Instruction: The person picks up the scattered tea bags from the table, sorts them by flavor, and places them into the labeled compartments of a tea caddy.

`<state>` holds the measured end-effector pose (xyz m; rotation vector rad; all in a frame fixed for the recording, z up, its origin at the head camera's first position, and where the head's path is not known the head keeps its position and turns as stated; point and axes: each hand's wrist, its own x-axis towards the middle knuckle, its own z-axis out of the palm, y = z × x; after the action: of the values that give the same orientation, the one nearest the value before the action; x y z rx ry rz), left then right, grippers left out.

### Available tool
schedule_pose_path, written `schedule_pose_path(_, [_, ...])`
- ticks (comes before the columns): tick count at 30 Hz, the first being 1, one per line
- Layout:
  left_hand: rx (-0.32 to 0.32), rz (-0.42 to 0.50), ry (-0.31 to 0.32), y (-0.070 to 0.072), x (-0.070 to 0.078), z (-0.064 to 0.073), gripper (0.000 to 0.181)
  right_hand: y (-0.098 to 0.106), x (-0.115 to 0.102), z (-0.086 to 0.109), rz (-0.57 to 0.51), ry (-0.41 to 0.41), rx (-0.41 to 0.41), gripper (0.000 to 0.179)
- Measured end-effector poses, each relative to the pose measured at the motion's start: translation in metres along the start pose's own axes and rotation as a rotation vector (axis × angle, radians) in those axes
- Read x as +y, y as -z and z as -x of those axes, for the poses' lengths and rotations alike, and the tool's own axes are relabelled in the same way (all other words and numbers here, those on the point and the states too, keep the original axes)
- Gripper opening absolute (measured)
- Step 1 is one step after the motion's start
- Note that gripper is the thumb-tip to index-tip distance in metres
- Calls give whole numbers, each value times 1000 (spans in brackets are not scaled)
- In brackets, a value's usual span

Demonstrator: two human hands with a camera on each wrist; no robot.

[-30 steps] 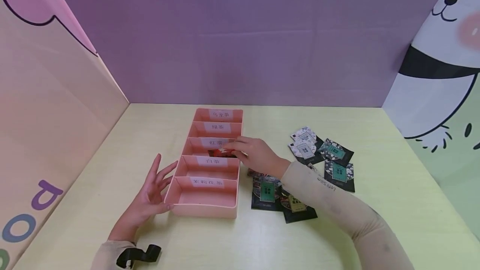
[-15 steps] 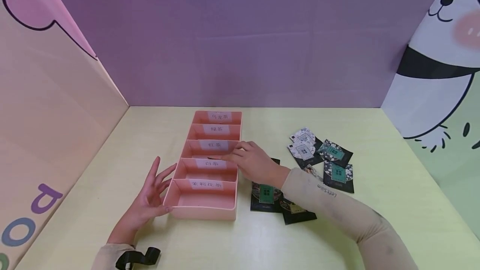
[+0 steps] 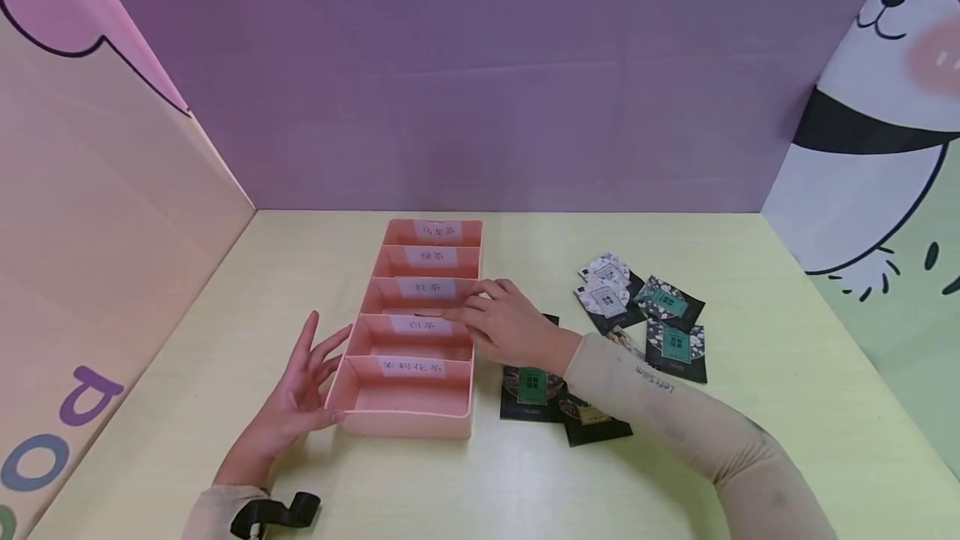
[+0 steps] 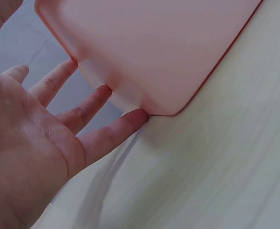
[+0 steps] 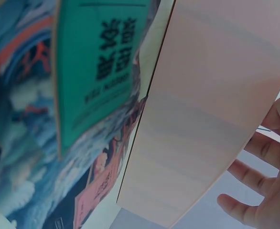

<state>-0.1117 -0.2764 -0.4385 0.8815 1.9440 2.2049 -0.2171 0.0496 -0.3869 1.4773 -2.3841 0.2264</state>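
I see pink five-compartment tea box (image 3: 405,425) mid-table, long axis roughly 6 to 12 o'clock, far end leaning slightly toward 1; labels (image 3: 426,287) face 6. Left hand (image 3: 302,392) at box's 8: fingers spread, tips touching its side, gripping nothing. Right hand (image 3: 512,327) at 3: fingers bent over middle compartment's edge; cannot tell whether they hold anything. Tea sachets (image 3: 532,387) at 3 to 4.

Head view bright, even | pale glare on the table (image 3: 517,482), nearer you than the pink box (image 3: 405,425) | soft shadow by its near-left corner | your wrist views dimmer, greyish; packet (image 5: 87,90) beside it slightly soft
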Motion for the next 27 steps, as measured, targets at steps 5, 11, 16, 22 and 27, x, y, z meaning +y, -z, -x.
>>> schedule_pose_path(5, [-9, 6, -8, 0, 0, -1, 117, 6, 4, 1, -9, 4, 28, 30])
schedule_pose_path(11, [-24, 24, -31, 0, -1, 0, 117, 18, 20, 6, -4, -10, 118, 28])
schedule_pose_path(16, [-43, 51, -39, 1, -3, -1, 118, 25, 39, 17, 34, -56, 148, 25])
schedule_pose_path(22, [-27, 41, -11, 1, -4, -1, 119, 21, 54, 35, 38, -114, 95, 28])
schedule_pose_path(27, [-33, 44, -28, 1, -2, -1, 119, 18, 55, 45, -54, -212, -35, 33])
